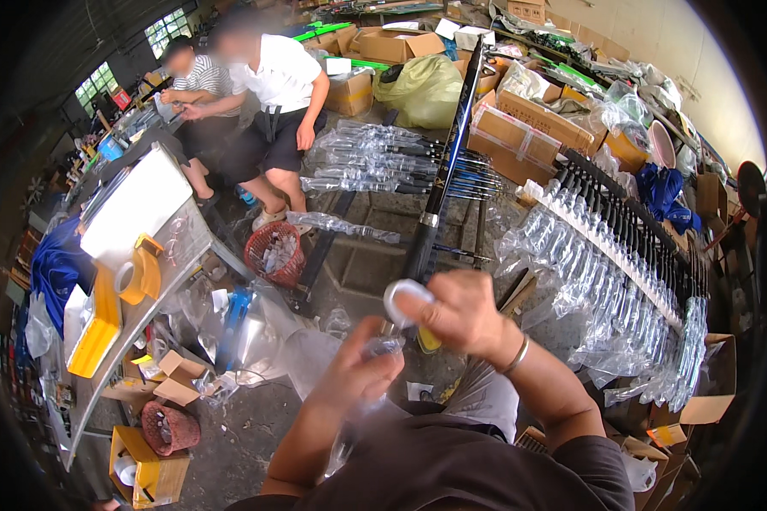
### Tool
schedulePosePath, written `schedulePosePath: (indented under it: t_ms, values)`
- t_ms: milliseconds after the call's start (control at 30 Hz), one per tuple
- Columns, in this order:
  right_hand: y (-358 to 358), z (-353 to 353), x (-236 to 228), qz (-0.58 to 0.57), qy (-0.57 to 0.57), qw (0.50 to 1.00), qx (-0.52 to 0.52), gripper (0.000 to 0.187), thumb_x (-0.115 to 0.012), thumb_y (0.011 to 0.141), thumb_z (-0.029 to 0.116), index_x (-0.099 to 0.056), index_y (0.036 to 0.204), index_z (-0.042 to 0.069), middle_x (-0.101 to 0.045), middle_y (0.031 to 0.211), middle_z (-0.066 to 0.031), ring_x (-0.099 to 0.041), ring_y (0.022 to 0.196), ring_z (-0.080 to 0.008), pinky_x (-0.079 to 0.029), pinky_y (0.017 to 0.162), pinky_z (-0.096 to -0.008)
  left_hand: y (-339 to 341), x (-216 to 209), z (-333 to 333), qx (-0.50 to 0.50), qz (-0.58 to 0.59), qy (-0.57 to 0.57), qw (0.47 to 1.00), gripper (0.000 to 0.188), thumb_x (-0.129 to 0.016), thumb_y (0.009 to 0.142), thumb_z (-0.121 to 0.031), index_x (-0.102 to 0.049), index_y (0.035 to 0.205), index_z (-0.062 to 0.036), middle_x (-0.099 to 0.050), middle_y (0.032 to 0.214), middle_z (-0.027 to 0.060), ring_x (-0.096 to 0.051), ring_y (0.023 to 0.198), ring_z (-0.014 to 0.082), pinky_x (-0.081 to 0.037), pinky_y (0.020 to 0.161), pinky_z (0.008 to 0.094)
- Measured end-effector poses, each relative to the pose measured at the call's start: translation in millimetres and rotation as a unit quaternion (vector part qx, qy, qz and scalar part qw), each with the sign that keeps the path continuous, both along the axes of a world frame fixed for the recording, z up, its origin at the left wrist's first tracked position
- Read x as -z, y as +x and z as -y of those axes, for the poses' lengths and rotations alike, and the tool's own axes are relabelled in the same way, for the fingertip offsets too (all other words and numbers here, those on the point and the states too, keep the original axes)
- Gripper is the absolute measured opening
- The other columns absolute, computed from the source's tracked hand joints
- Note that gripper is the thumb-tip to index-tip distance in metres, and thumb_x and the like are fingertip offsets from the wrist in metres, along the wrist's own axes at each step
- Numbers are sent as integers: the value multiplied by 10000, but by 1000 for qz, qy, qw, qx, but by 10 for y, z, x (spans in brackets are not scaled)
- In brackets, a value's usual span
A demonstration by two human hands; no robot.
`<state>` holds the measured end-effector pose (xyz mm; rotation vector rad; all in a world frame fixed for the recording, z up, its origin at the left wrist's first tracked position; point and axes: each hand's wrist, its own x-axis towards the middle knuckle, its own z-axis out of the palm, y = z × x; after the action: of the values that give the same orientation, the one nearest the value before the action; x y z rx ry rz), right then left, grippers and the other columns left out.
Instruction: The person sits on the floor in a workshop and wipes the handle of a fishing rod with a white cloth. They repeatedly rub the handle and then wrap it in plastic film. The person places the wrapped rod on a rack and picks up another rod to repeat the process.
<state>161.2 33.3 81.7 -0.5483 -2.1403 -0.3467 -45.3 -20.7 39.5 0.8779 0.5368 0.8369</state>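
Observation:
A long black and blue fishing rod [435, 203] stands tilted in front of me, its shaft rising away toward the far side. My left hand [360, 368] is closed round its lower end, where clear plastic wrap [382, 345] covers it. Just above, my right hand [467, 313] grips a white ring [390, 295] that looks like a roll of tape, thumb across it, close against the rod. Whether a strip runs from the ring to the rod I cannot make out. More clear plastic hangs below my left hand.
Plastic-sleeved rods lie on a rack [371, 157] ahead, and several more line a stand [614, 255] at right. At left, a table [179, 247] holds yellow tape rolls [136, 277]. A red basket [274, 254] stands near two seated people [273, 94]. Cardboard boxes [520, 136] pile up behind.

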Motion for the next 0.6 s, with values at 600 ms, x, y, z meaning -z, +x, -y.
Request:
schedulePosePath:
  t_ms: [600]
  values:
    - [-10, 3, 72, -41, -9, 999, -18, 462, -672, 578, 26, -641, 1030, 115, -372, 574, -18, -417, 419, -164, -337, 355, -301, 15, 198, 2, 125, 144, -75, 979, 400, -743, 789, -255, -480, 1013, -53, -416, 591, -12, -349, 387, 37, -277, 329, 194]
